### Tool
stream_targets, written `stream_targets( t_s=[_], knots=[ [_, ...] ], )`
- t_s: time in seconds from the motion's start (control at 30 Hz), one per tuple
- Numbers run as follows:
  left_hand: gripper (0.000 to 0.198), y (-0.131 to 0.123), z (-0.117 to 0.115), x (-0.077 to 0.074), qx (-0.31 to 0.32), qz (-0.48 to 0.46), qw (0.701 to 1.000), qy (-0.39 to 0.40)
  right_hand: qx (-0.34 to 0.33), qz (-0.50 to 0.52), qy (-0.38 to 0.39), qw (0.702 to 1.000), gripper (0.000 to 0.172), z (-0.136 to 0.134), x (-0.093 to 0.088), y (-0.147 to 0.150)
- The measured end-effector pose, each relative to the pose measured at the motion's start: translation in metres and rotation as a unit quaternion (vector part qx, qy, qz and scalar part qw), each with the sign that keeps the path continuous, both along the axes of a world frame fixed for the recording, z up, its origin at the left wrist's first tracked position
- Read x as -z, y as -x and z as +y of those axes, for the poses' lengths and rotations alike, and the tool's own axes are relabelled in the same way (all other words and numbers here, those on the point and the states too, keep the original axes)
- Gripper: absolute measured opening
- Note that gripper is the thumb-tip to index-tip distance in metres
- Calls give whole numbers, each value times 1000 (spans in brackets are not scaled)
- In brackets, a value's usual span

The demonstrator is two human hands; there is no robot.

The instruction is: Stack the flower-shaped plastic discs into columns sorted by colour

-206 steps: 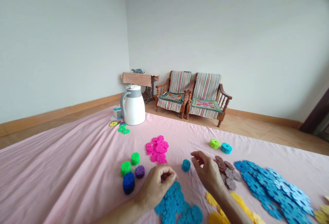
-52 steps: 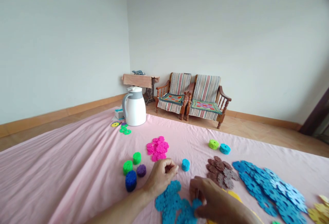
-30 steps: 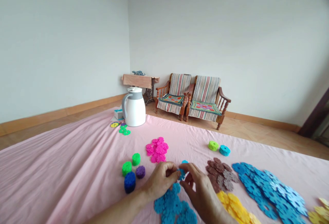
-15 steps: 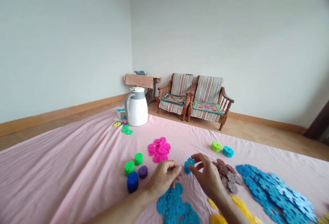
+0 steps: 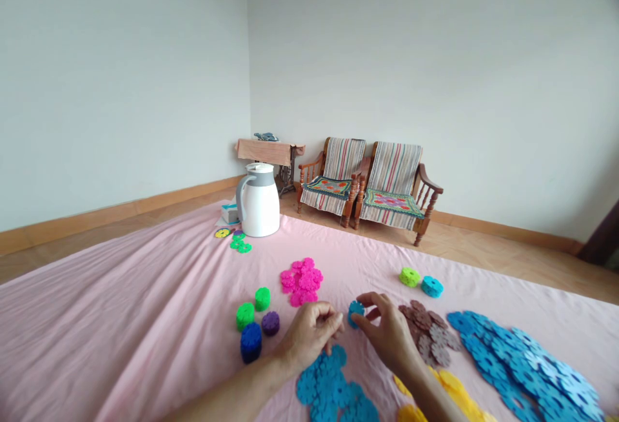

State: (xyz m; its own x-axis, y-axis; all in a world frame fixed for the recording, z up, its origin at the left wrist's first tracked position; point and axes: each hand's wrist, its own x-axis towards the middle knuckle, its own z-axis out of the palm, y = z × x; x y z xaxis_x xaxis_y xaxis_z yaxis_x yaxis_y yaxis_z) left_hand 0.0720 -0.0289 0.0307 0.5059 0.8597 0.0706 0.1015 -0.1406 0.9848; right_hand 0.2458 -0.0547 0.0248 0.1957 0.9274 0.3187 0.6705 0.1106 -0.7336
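Between the thumb and fingers of my right hand (image 5: 387, 328) is a small stack of blue flower discs (image 5: 356, 313), held above the pink cloth. My left hand (image 5: 314, 330) is just left of it with fingers curled together; whatever is in them, if anything, is hidden. Below my hands lies a loose pile of blue discs (image 5: 333, 390). Brown discs (image 5: 425, 328) are beside my right wrist, and yellow discs (image 5: 454, 393) lie partly under my right forearm. Pink discs (image 5: 302, 282) lie beyond my left hand.
Green stacks (image 5: 245, 316), a purple stack (image 5: 271, 323) and a dark blue stack (image 5: 251, 342) stand left. A lime stack (image 5: 409, 277) and a blue stack (image 5: 432, 286) sit behind the brown discs. Many blue discs (image 5: 527, 370) spread right. A white jug (image 5: 260, 206) stands at the back.
The blue stack in my right hand has turned, showing more of its side, and my right-hand fingers have closed in around it. My left hand has barely moved.
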Motion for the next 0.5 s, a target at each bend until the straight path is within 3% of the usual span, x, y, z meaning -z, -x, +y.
stream_targets(
  t_s=[0.2,0.33,0.4,0.5],
  knots=[
    [50,0,0,-1,2,3,1000,2,5,0,-1,1000,22,0,0,1],
    [52,-1,1,4,-12,-8,1000,11,8,-23,-21,999,20,-6,-11,-1],
    [53,-2,3,7,-26,-21,999,16,-29,-36,-2,999,14,-14,-18,0],
    [54,-2,4,9,-40,-35,999,8,-137,-45,62,988,11,-27,-23,8]
  ],
)
